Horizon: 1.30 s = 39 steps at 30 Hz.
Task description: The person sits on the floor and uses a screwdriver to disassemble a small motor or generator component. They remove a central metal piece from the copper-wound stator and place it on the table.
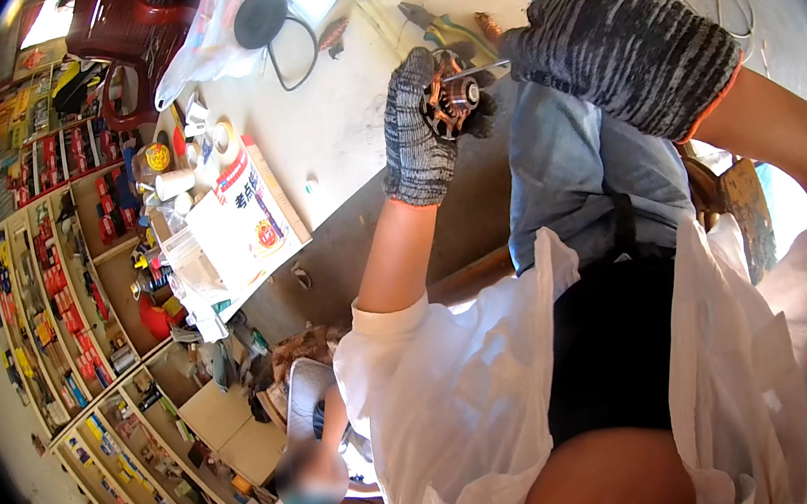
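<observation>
My left hand (416,145), in a grey and black knit glove, grips a motor armature (453,97) with copper windings. Its round shaft end faces up toward me, above the near edge of the table. From the right, my gloved right hand (616,55) is closed around a thin metal rod (485,70), whose handle end is hidden in the fist. The rod's tip reaches the armature's windings; whether it touches them I cannot tell. Just beyond the armature lie pliers (449,29) with yellow-green handles, and a copper-coloured coil (488,26) sits beside the right hand.
On the pale table (340,144) are a black round object (261,19) with a cord, a plastic bag (208,36) and a printed box (243,216). Shelves (56,295) of small goods line the left. Another person (318,444) is at the lower left.
</observation>
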Available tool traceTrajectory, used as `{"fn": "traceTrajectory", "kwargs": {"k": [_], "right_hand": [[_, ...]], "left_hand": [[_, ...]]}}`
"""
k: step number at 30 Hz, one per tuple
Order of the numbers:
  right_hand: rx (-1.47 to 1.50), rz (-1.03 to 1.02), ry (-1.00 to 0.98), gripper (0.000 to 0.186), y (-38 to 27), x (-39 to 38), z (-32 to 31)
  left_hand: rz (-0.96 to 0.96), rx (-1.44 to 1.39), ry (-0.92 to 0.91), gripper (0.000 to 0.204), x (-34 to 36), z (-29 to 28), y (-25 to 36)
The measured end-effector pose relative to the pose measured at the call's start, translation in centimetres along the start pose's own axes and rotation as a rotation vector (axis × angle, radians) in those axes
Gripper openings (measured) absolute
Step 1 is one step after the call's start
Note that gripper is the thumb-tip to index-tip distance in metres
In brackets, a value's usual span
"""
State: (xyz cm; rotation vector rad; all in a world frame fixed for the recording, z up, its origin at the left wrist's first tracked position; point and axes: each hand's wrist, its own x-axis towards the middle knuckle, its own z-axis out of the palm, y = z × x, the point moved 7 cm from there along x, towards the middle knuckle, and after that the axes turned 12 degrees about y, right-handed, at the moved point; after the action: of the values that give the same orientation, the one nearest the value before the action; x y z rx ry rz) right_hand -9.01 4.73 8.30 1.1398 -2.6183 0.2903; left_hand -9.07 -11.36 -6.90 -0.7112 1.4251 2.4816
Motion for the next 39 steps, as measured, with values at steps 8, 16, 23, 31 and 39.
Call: {"fn": "traceTrajectory", "kwargs": {"k": [8,16,23,31,39], "right_hand": [[0.853,0.443,0.261,0.030,3.4,-0.7,5.0],[0.626,0.521,0.101,0.051,0.1,0.4,22.5],[0.809,0.445,0.119,0.055,-2.5,5.6,26.5],[1.192,0.383,0.321,0.033,-2.8,3.9,12.5],[0.617,0.044,0.409,0.038,-4.3,1.2,7.1]], "left_hand": [[-0.072,-0.310,-0.073,0.055,-3.2,0.8,1.7],[-0.097,-0.521,-0.008,0.079,-5.3,-1.7,0.4],[-0.027,-0.680,0.013,0.062,-7.8,-2.1,0.6],[0.026,-0.670,0.031,0.061,-7.8,-3.1,0.4],[0.038,-0.592,0.119,0.051,-6.0,-2.0,-0.8]]}}
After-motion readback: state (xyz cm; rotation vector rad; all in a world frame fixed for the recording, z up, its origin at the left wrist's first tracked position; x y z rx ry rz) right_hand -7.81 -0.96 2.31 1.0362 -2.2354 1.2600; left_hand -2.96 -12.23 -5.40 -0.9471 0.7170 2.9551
